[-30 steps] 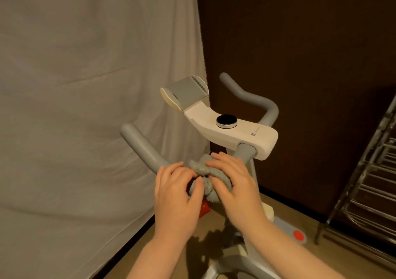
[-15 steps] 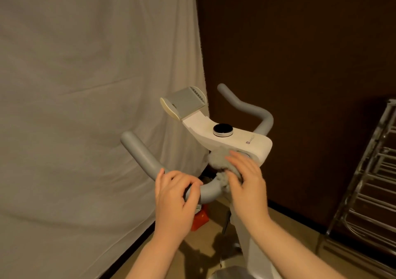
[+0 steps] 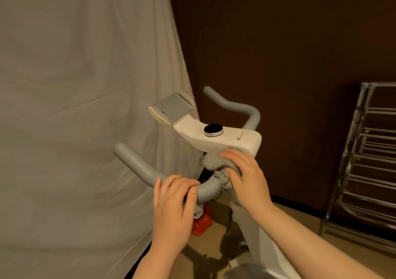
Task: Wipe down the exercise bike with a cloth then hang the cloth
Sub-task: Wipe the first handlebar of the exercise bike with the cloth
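**Head view: cloth carried from bar to console underside**

The bike [image 3: 242,138] is braced at its near handlebar [image 3: 137,165], round which the left hand [image 3: 173,203] is curled, thumb on top. The right hand [image 3: 246,182] is pressed on the bunched cloth [image 3: 211,163], fingers nearly straight over it, just beneath the white console. A second ago the cloth was held under both hands on the bar; it has since been slid up past the left fingertips. Wiping is judged under way; hanging is not yet begun.
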A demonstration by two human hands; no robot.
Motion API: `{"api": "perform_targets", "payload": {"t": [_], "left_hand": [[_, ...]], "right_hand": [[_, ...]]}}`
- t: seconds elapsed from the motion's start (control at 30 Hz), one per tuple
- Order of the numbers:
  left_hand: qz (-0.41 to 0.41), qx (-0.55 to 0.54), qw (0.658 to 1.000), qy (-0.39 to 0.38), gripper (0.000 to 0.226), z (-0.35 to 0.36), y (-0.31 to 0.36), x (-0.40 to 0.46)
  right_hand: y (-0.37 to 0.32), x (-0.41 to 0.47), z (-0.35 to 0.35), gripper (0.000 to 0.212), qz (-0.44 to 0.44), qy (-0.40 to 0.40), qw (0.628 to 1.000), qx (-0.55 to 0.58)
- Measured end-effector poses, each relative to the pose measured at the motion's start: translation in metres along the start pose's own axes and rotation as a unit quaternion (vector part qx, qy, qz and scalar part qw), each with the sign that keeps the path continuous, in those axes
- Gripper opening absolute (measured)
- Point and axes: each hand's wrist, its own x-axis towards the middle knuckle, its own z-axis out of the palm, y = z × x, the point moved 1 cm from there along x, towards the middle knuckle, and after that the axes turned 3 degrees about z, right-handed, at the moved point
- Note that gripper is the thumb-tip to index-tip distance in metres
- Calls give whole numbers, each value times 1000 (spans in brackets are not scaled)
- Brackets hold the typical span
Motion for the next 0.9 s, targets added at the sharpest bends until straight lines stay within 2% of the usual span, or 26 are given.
{"api": "perform_targets", "payload": {"t": [0.07, 0.13, 0.2, 0.27, 0.33, 0.47, 0.6, 0.67, 0.73, 0.8, 0.87, 0.9], "left_hand": [[-2, -1, 1000, 2, 28, 0, 0, -1], [5, -2, 1000, 10, 26, 0, 0, -2], [7, -7, 1000, 17, 24, 0, 1, -1], [1, -6, 1000, 15, 24, 1, 2, 0], [-3, 2, 1000, 13, 25, 2, 1, 0], [0, -8, 999, 33, 23, 4, -1, -1], [-13, -3, 999, 35, 24, 5, 3, 0], [-14, -3, 999, 39, 24, 6, 2, -1], [-14, -5, 999, 44, 23, 7, 1, -1], [-17, -5, 999, 45, 22, 9, 2, 1], [-20, -5, 999, 45, 22, 8, 2, 1], [-20, -4, 999, 46, 22, 8, 3, 1]], "right_hand": [[-19, -17, 16, 42, 103, 86, 984, 116], [-45, -44, 35, 44, 170, 122, 956, 208], [-50, -44, 45, 46, 216, 157, 928, 260], [-37, -14, 42, 44, 292, 214, 881, 306], [-32, 0, 43, 41, 338, 248, 852, 313], [-51, -34, 52, 49, 323, 216, 867, 313], [-21, 9, 36, 35, 363, 258, 850, 282], [-23, 5, 38, 32, 329, 237, 877, 257], [-26, -14, 40, 25, 238, 184, 931, 206], [-17, -13, 27, 26, 132, 138, 978, 85], [1, 11, 11, 21, 33, 101, 993, -55], [6, 20, 6, 21, 10, 71, 994, -86]]}}
